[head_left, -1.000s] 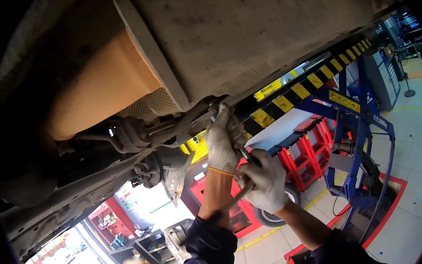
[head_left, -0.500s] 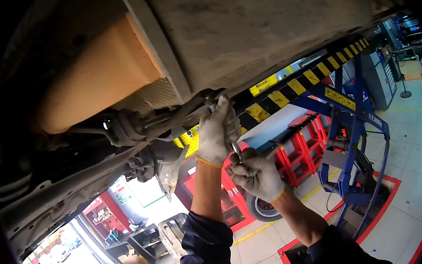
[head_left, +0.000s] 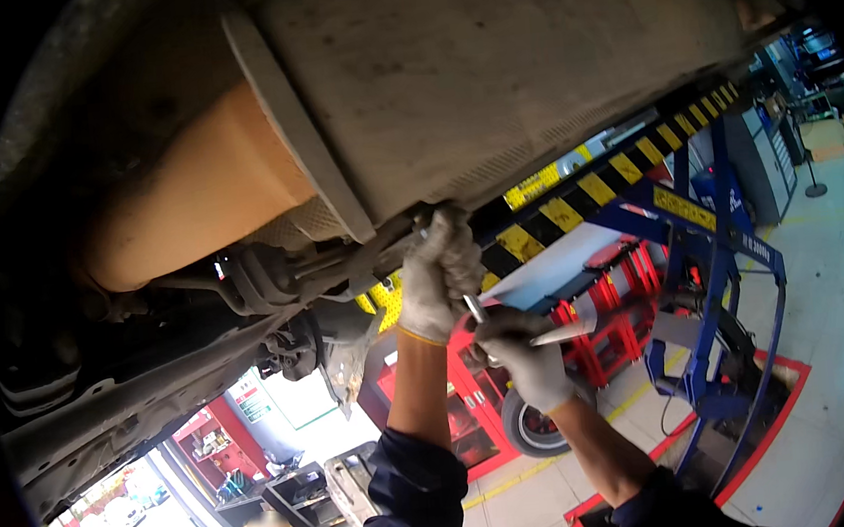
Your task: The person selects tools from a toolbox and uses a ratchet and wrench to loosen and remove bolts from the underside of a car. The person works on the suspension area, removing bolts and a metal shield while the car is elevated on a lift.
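Both my hands wear pale work gloves with yellow cuffs and are raised to a car's underside. My left hand (head_left: 435, 274) is closed round a silver metal bar (head_left: 474, 307), up against the dark suspension parts (head_left: 381, 252). Just below and to the right, my right hand (head_left: 525, 355) is closed at the bar's lower end. Most of the bar is hidden inside the gloves, so its exact kind and what its top meets do not show. A broad grey-brown underbody panel (head_left: 485, 67) spans overhead, beside a tan rounded part (head_left: 204, 182).
A yellow-and-black striped lift beam (head_left: 578, 205) runs to the right under the car, borne by a blue lift frame (head_left: 710, 339). Behind my hands stand a wheel (head_left: 536, 424), red stands (head_left: 618, 322) and a red cabinet (head_left: 467, 410). A workbench (head_left: 302, 495) is at lower left.
The view has shifted slightly, so the underside sits a little lower. My right hand has turned at the bar's lower end, its back now more toward me; my left hand keeps its hold.
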Action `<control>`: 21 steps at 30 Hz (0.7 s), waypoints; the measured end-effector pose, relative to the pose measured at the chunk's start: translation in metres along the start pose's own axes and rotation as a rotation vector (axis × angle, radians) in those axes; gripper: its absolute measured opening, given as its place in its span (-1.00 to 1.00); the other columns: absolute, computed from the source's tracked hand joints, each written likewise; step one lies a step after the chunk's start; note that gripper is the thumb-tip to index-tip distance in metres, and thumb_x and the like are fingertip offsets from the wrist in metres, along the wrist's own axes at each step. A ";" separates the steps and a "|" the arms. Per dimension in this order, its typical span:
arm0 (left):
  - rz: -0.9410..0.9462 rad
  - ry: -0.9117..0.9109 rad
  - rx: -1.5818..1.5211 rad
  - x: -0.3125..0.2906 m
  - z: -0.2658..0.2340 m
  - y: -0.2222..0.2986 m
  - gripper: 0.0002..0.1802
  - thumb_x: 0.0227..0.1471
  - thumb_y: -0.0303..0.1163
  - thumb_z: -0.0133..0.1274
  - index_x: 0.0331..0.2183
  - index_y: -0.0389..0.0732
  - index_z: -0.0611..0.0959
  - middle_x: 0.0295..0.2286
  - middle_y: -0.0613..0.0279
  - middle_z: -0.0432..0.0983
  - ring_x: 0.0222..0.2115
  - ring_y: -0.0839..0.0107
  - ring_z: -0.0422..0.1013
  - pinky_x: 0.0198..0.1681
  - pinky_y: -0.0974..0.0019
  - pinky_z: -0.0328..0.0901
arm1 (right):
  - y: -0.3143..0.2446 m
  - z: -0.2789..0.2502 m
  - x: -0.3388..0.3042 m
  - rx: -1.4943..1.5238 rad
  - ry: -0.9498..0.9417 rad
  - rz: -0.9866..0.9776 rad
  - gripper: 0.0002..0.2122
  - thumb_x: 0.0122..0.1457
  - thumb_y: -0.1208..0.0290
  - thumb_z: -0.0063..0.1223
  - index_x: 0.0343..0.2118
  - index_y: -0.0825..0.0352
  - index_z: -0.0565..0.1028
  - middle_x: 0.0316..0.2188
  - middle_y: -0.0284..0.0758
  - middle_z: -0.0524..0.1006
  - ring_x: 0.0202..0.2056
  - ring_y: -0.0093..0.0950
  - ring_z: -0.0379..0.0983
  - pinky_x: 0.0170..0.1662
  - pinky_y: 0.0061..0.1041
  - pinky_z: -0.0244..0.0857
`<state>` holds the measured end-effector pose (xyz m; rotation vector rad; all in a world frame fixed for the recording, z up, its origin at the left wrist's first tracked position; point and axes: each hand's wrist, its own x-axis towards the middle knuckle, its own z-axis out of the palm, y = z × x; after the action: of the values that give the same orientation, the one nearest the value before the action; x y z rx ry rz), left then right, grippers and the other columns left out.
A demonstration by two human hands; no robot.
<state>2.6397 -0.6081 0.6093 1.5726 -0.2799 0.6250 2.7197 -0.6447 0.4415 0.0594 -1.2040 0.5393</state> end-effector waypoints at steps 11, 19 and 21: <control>0.005 0.170 -0.031 -0.014 0.004 -0.008 -0.63 0.34 0.00 0.01 -0.40 -0.06 0.50 -0.67 0.52 0.10 -0.73 0.66 0.03 -0.75 0.52 -0.07 | -0.013 0.007 -0.003 0.524 -0.002 0.270 -0.92 0.27 0.59 0.01 -0.31 0.51 0.49 -0.45 -0.30 0.48 -0.43 -0.47 0.45 -0.24 -0.44 0.39; 0.020 0.253 0.119 -0.013 0.025 -0.008 -0.67 0.28 0.01 0.11 -0.37 0.00 0.48 -0.69 0.57 0.08 -0.76 0.65 -0.06 -0.71 0.49 -0.10 | -0.001 0.010 0.001 -0.311 -0.063 -0.179 -0.94 0.12 0.51 0.17 -0.37 0.33 0.53 -0.22 -0.15 0.53 -0.30 -0.42 0.49 -0.20 -0.42 0.39; -0.063 0.005 -0.141 -0.006 0.010 -0.003 -0.62 0.27 0.08 0.09 -0.34 -0.02 0.50 -0.65 0.56 0.10 -0.73 0.66 -0.02 -0.72 0.50 -0.09 | -0.011 -0.005 0.003 0.585 -0.180 0.213 -0.90 0.28 0.52 0.00 -0.38 0.38 0.49 -0.19 -0.14 0.55 -0.43 -0.53 0.40 -0.27 -0.46 0.37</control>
<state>2.6391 -0.6190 0.6036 1.4388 -0.2644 0.5480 2.7298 -0.6510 0.4451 0.4897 -1.1990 1.0801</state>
